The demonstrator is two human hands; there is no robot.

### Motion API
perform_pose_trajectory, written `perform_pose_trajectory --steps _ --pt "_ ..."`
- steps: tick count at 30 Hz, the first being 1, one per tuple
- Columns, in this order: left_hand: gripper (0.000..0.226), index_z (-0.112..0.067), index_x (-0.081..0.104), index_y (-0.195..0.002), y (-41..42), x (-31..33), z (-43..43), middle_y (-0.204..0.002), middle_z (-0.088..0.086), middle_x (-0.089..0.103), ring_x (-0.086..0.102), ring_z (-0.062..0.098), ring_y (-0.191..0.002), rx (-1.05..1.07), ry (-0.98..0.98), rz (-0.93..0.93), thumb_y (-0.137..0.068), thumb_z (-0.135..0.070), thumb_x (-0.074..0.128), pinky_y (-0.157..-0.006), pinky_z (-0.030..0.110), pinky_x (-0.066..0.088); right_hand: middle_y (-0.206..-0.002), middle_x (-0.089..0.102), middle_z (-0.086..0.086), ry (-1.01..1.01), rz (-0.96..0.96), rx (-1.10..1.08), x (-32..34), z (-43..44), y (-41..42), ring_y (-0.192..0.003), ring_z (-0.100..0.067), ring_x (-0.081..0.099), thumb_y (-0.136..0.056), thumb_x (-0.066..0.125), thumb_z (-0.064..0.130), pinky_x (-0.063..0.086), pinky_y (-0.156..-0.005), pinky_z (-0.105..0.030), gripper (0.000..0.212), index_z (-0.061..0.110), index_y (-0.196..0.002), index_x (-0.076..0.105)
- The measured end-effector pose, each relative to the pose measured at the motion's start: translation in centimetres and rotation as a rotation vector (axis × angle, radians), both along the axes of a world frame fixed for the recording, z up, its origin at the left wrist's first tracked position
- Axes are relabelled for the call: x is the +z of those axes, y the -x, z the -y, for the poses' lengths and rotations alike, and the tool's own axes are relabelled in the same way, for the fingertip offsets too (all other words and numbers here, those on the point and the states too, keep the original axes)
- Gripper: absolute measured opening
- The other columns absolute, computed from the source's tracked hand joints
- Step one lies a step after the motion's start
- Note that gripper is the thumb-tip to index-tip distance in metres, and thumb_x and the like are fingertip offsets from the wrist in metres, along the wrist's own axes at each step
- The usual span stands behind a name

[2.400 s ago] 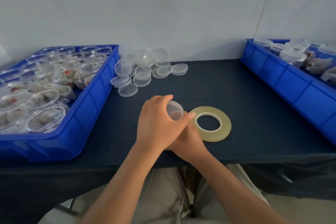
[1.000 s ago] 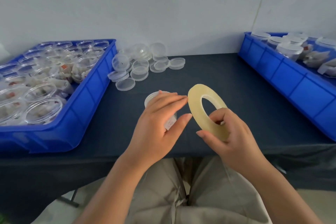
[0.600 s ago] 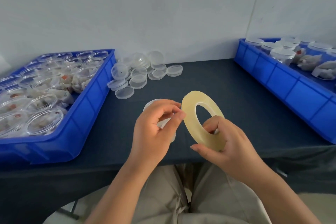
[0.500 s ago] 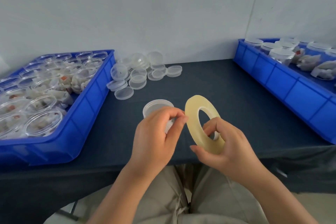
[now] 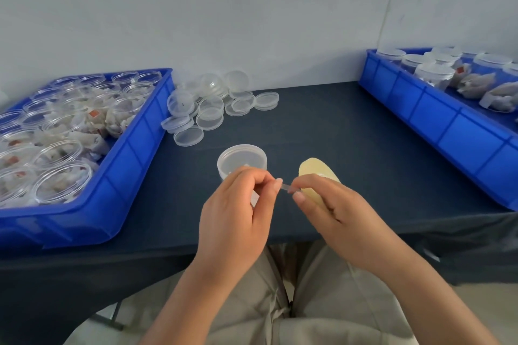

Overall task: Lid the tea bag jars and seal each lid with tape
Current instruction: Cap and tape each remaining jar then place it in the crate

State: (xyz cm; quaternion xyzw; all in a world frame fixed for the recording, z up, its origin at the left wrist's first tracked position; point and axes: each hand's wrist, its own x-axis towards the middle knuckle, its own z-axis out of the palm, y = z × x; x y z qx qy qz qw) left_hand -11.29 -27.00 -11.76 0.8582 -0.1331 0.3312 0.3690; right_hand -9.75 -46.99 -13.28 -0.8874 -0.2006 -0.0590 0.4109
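While one jar (image 5: 241, 159) stands lidded near the middle of the table (image 5: 322, 126), no tape can be seen on it, so by my reading the sealing of this one has only begun. In the head view the left hand (image 5: 238, 213) pinches the free end (image 5: 285, 187) of the tape between thumb and forefinger, just in front of the jar. The right hand (image 5: 336, 210) grips the tape roll (image 5: 314, 173) on edge, and a short clear strip is stretched between the two hands. Much seems left: the left bin (image 5: 131, 165) holds many open jars (image 5: 61, 182) with pale, crumpled tea bags inside, some showing a small red tag. The right bin (image 5: 437, 120) at the far right carries a handful of lidded jars (image 5: 434, 73) along with a few bags lying outside the jars; whether those lids are taped is too small to tell. Between the bins at the far side lies a heap of loose lids (image 5: 213, 112) — shallow, round, cloudy translucent plastic, some overlapping. The jars are clear, thin-walled and cylindrical; the roll is a flat yellowish ring, glossy and narrow; the bins are rigid blue plastic with ribbed walls; the table wears a dark, matte cloth that drapes over its near edge.
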Motion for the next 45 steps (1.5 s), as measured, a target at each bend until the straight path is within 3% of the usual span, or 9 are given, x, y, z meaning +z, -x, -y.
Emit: perform_pose_trajectory --steps 7,10,12,14,19,23,29,35,45 --pt "0.021 -0.019 0.068 -0.114 -1.1 -2.4 -0.7 -0.108 -0.019 0.065 0.064 0.008 -0.099 0.038 0.198 0.095 -0.106 -0.036 0.058 -0.082 0.015 0.045 -0.095 0.066 0.010 -0.040 -0.094 -0.021 0.4 -0.4 0.2 -0.089 -0.013 0.065 -0.107 0.042 0.051 0.052 -0.074 -0.025 0.021 0.043 -0.104 0.062" --pt "0.077 -0.013 0.044 -0.154 -2.0 -5.0 -1.6 -0.151 -0.002 0.050 0.049 0.017 -0.141 0.198 0.378 0.019 -0.091 -0.047 0.075 -0.112 0.029 0.043 -0.094 0.065 0.013 -0.001 -0.128 -0.060 0.3 -0.2 0.1 -0.089 -0.011 0.066 -0.107 0.038 0.051 0.051 -0.064 -0.022 0.024 0.042 -0.104 0.060" --pt "0.117 -0.030 0.017 -0.164 -2.7 -5.5 -1.4 -0.167 -0.007 0.030 0.030 0.005 -0.155 0.112 0.481 -0.202 -0.073 -0.057 0.086 -0.123 0.029 0.031 -0.094 0.064 0.015 0.001 -0.134 -0.063 0.3 -0.2 0.1 -0.090 -0.010 0.065 -0.105 0.036 0.054 0.047 -0.062 -0.017 0.027 0.041 -0.105 0.060" --pt "0.123 -0.045 0.010 -0.158 -3.8 -5.3 -0.9 -0.165 -0.010 0.033 0.036 -0.001 -0.150 -0.015 0.548 -0.291 -0.066 -0.055 0.090 -0.119 0.026 0.036 -0.094 0.064 0.016 -0.015 -0.126 -0.064 0.4 -0.3 0.0 -0.088 -0.008 0.064 -0.099 0.033 0.064 0.048 -0.062 -0.016 0.035 0.042 -0.101 0.060" --pt "0.090 -0.044 0.044 -0.131 -6.1 -4.2 -3.7 -0.125 -0.033 0.062 0.063 -0.007 -0.118 -0.068 0.391 -0.385 -0.057 -0.063 0.092 -0.090 0.012 0.052 -0.095 0.067 0.007 -0.011 -0.153 -0.059 0.0 0.0 -0.3 -0.080 -0.011 0.064 -0.095 0.032 0.070 0.049 -0.062 -0.020 0.042 0.041 -0.098 0.062" --pt "0.082 -0.045 0.050 -0.146 -5.2 -3.7 -4.0 -0.137 -0.025 0.061 0.060 -0.005 -0.127 -0.224 0.266 -0.502 -0.074 -0.076 0.075 -0.099 0.021 0.051 -0.095 0.070 0.005 -0.038 -0.193 -0.044 0.2 0.1 -0.5 -0.086 -0.015 0.069 -0.097 0.035 0.070 0.056 -0.072 -0.038 0.042 0.039 -0.098 0.062" --pt "0.067 -0.065 0.024 -0.155 -3.8 -2.6 -2.8 -0.153 -0.025 0.052 0.053 -0.005 -0.137 -0.346 0.248 -0.528 -0.096 -0.064 0.056 -0.109 0.028 0.045 -0.094 0.071 0.006 -0.067 -0.194 -0.035 0.4 -0.4 -0.6 -0.081 -0.014 0.064 -0.105 0.041 0.058 0.047 -0.064 -0.018 0.029 0.040 -0.095 0.062" --pt "0.056 -0.043 0.045 -0.145 -3.6 -2.8 -2.1 -0.131 -0.017 0.067 0.066 0.008 -0.123 -0.296 0.248 -0.440 -0.094 -0.061 0.060 -0.102 0.039 0.056 -0.093 0.071 0.009 -0.052 -0.204 -0.036 0.1 -0.4 -0.7 -0.081 -0.011 0.064 -0.106 0.043 0.058 0.049 -0.064 -0.016 0.028 0.042 -0.096 0.063" --pt "0.066 -0.037 0.049 -0.129 -3.7 -2.8 -1.6 -0.121 -0.017 0.070 0.071 0.008 -0.113 -0.213 0.194 -0.296 -0.081 -0.072 0.077 -0.088 0.026 0.059 -0.095 0.069 0.015 0.007 -0.160 -0.029 -0.1 -0.1 -0.8 -0.090 -0.009 0.067 -0.106 0.043 0.054 0.058 -0.073 -0.033 0.024 0.043 -0.097 0.062"
